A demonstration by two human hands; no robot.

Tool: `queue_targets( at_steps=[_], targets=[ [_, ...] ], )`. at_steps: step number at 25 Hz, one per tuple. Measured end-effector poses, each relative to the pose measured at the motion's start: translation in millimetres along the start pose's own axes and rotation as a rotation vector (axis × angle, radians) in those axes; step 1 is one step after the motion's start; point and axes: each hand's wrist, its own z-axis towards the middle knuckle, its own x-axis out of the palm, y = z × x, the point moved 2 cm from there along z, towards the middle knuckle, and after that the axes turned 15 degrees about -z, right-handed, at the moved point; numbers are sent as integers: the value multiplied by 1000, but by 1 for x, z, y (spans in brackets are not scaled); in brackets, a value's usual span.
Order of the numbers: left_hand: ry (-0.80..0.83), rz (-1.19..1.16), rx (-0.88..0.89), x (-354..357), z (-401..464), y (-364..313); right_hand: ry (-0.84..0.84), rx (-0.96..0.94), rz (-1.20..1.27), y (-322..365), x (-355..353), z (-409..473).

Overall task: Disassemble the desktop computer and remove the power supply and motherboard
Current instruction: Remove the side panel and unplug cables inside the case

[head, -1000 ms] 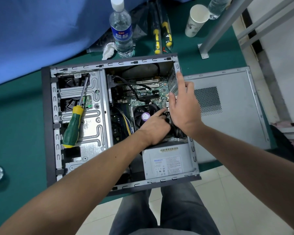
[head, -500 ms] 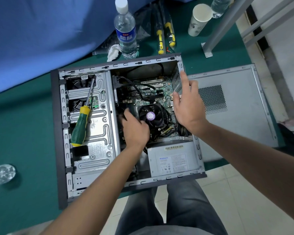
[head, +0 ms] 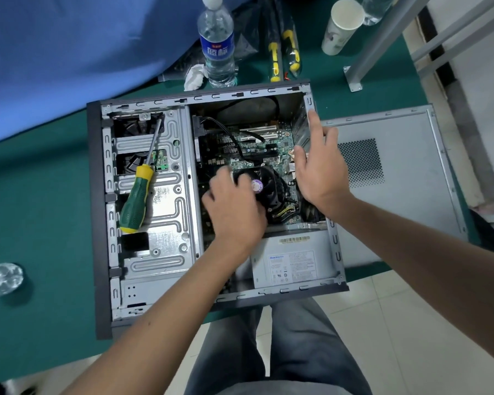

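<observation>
The open computer case (head: 211,96) lies on its side on the green table. Inside it are the green motherboard (head: 254,149), a black CPU fan (head: 268,186) and the grey power supply (head: 291,260) at the near right corner. My left hand (head: 234,206) is inside the case, its fingers curled over the left edge of the CPU fan. My right hand (head: 320,172) rests against the case's right wall with the index finger straight along the rim and the thumb spread. A green-and-yellow screwdriver (head: 137,195) lies on the metal drive cage (head: 169,220).
The removed side panel (head: 397,181) lies to the right of the case. Behind the case stand a water bottle (head: 217,44), a paper cup (head: 342,27) and packaged screwdrivers (head: 283,52). A blue cloth (head: 69,52) covers the far left. A metal frame leg (head: 377,44) stands at the back right.
My left hand moved from the fan's right side across to its left edge and curled onto it. My right hand stayed on the case's right wall.
</observation>
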Motion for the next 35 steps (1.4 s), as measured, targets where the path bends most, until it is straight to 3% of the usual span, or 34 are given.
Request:
queue_targets(
  at_steps=[1,3,6,11,15,22,29,35],
  targets=[
    [29,50,246,2,4,-8,2,0,3,0,0,0],
    [252,144,642,11,15,-18,3,4,-8,0,0,-1],
    [470,496,859,35,26,-20,1,-1,-2,2,0,-1],
    [561,696,828,58,32,-21,-1,-3,-1,-1,1,0],
    [528,559,682,59,32,-25,11,-8,-3,-2,3,1],
    [482,482,741,62,34,-20,-13,-13,8,-3,3,2],
    [539,486,646,62,35,-29,1,-9,3,-1,0,2],
    [505,525,725,63,35,-21,-15,-15,12,-2,1,2]
  ],
)
